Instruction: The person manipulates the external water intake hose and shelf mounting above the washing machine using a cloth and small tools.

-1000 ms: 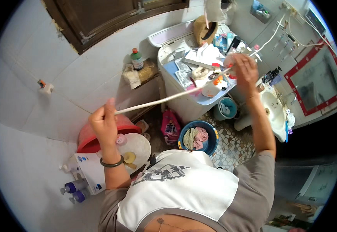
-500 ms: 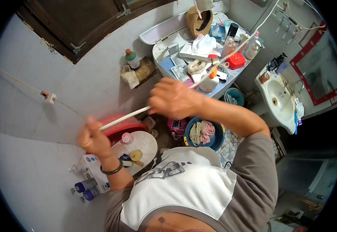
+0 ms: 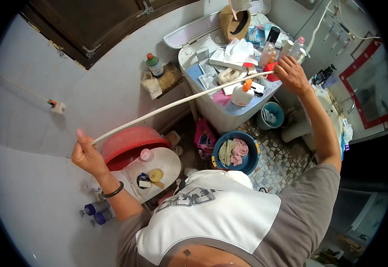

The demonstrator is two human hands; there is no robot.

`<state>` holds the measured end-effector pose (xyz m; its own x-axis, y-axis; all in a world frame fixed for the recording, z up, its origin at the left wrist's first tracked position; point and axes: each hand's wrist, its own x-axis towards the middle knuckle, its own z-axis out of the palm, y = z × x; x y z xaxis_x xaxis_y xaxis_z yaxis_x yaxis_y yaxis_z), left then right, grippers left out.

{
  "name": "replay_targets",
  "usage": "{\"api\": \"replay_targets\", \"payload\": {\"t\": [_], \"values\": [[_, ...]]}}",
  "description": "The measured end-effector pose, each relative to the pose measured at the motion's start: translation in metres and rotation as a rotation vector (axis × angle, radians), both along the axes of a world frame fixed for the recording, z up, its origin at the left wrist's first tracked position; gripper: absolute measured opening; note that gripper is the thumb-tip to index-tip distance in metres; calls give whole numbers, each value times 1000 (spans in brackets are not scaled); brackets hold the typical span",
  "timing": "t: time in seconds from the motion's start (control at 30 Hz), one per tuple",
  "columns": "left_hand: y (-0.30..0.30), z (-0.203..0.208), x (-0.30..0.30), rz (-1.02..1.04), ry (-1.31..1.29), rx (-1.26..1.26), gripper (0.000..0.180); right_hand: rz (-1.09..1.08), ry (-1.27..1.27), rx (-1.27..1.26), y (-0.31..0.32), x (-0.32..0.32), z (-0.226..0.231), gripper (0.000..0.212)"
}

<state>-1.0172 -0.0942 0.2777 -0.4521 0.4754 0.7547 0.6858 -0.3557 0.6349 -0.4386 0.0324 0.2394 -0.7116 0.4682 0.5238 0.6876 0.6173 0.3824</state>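
A long white hose-like tube (image 3: 176, 105) stretches in a gentle arc across the view, pulled between my two hands. At the left, my left hand (image 3: 89, 155) is closed around one end, thumb pointing up, in front of the red basin. Over the cluttered machine top (image 3: 229, 111), my right hand (image 3: 292, 75) grips the tube farther along, its fingers curled over it. Just below this stretch stands a white bottle with an orange cap (image 3: 242, 95). A red box (image 3: 270, 70) is partly hidden by my right hand. Beyond that hand, a white line (image 3: 317, 26) rises toward the top right.
A red basin (image 3: 136, 138) leans on the wall behind a toilet lid (image 3: 169, 162) with small items. On the floor stand a blue tub of cloths (image 3: 246, 167) and a teal bucket (image 3: 272, 107). A green bottle (image 3: 154, 65) sits on a ledge. At right are a sink (image 3: 332, 107) and a red-framed mirror (image 3: 367, 84).
My right hand has moved right and up, away from my left hand, so a longer length of tube shows between them. My left hand has shifted slightly left.
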Motion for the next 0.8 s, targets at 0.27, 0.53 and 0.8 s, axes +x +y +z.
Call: {"api": "replay_targets", "payload": {"t": [0.27, 0.53, 0.8], "values": [[0, -6, 13, -80, -72, 23, 54, -312, -65, 144, -4, 62, -13, 38], [-17, -15, 41, -278, -97, 6, 53, 42, 585, 211, -44, -131, -3, 36], [-25, -19, 70, -131, -174, -41, 49, 565, 802, -110, -120, -386, 37, 38]]}}
